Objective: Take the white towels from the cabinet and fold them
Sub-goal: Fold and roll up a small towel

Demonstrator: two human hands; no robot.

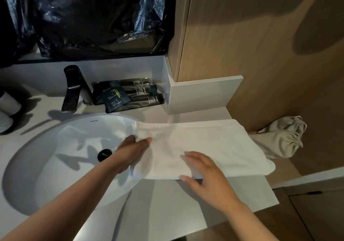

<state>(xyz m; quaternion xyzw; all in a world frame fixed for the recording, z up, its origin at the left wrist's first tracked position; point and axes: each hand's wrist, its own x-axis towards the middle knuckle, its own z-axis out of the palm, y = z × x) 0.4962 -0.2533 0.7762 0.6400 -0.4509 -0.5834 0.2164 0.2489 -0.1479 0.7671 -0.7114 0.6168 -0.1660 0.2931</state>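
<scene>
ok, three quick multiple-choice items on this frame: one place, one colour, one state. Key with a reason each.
1. Where does the towel lie?
A. In the bowl, over the drain
B. On the counter right of the sink, its left end over the rim
C. Draped over the tap

2. What colour are the packets behind the sink?
A. White
B. Red
C. Dark, near black

3. How is the right hand placed?
A. Fingers spread flat on the towel
B. In a fist, clear of the towel
C. Gripping the tap

Key:
1 B: the towel spans the counter and overlaps the sink rim.
2 C: the packets look black with pale print.
3 A: its fingers lie straight on the cloth.
</scene>
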